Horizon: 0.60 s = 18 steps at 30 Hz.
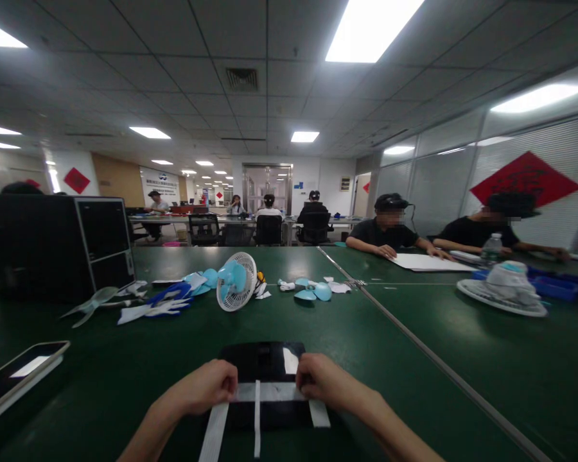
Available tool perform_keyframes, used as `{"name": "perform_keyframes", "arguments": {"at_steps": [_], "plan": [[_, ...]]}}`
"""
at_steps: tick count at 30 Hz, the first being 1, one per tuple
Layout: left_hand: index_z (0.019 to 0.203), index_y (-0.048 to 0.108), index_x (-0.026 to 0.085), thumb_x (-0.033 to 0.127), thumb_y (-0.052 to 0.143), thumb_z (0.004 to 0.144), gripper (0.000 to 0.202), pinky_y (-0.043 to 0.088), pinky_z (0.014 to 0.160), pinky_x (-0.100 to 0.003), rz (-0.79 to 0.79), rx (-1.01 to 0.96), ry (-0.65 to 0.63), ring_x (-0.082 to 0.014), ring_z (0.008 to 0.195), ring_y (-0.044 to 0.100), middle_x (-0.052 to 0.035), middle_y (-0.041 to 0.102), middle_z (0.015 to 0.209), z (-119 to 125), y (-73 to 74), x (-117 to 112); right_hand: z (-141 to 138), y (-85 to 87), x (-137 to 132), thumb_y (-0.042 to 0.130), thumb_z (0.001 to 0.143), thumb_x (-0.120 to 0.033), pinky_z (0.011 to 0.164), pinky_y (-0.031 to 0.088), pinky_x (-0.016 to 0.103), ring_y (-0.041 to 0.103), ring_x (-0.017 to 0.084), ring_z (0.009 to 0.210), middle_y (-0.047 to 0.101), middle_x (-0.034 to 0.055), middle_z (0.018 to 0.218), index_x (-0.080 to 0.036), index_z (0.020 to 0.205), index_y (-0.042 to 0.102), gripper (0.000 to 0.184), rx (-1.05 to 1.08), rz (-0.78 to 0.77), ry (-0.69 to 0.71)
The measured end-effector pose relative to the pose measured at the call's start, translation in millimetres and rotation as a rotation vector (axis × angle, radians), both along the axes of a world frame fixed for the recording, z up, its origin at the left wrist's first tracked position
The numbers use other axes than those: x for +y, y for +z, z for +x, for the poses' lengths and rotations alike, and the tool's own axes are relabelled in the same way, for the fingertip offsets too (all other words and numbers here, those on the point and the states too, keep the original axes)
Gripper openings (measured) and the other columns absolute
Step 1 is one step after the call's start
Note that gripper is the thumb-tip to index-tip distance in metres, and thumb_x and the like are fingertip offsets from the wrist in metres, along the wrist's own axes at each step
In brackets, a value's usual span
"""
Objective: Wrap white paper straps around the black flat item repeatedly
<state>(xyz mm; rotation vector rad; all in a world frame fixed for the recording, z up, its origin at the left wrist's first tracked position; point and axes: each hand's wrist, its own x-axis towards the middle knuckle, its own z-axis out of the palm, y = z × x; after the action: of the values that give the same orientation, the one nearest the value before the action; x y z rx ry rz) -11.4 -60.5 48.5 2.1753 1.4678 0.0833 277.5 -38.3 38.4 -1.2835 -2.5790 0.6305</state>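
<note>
A black flat case [262,361] lies on the green table [404,359] right in front of me, with white straps [268,392] crossing it. My left hand [207,387] is closed on the left end of the crosswise white strap. My right hand [324,382] pinches the strap's right end. One thin strap [257,420] runs down the middle towards me, and two wider ones [214,433] hang off at the sides.
A small white and blue fan [236,281] stands mid-table among blue fan blades [313,292] and white parts. A phone [17,375] lies at the left edge, a black computer case [58,246] behind it. Two people [389,231] sit at the right with papers; a white dish [503,294] is nearby.
</note>
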Motion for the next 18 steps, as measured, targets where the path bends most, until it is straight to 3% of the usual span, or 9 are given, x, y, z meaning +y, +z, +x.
{"name": "perform_keyframes", "arguments": {"at_steps": [6,12,18], "plan": [[0.090,0.066,0.020,0.022,0.054,0.074,0.020,0.045,0.072,-0.027,-0.045,-0.044,0.016,-0.0184,0.088,0.060,-0.0019,0.064,0.099,-8,-4.1,3,3,2.9,0,0.062,0.071,-0.012,0.064,0.044,0.020,0.060,0.014,0.077,0.065,0.0024,0.092,-0.018,0.083,0.070,0.016,0.023,-0.037,-0.029],[0.089,0.066,0.019,0.020,0.054,0.071,0.022,0.045,0.072,-0.028,-0.082,-0.052,0.039,-0.0201,0.090,0.060,-0.0026,0.064,0.100,-7,6.4,-2,8,2.1,3,0.062,0.073,-0.013,0.063,0.044,0.020,0.060,0.013,0.077,0.066,0.0014,0.092,-0.018,0.085,0.070,0.016,0.041,-0.087,-0.010],[0.084,0.064,0.018,0.030,0.061,0.069,0.020,0.044,0.067,-0.026,-0.043,-0.111,0.064,-0.0194,0.083,0.060,-0.0019,0.065,0.090,-17,1.6,8,17,9.0,8,0.061,0.072,-0.011,0.067,0.045,0.021,0.060,0.014,0.077,0.067,0.0004,0.087,-0.018,0.086,0.071,0.019,0.064,-0.078,0.017]]}}
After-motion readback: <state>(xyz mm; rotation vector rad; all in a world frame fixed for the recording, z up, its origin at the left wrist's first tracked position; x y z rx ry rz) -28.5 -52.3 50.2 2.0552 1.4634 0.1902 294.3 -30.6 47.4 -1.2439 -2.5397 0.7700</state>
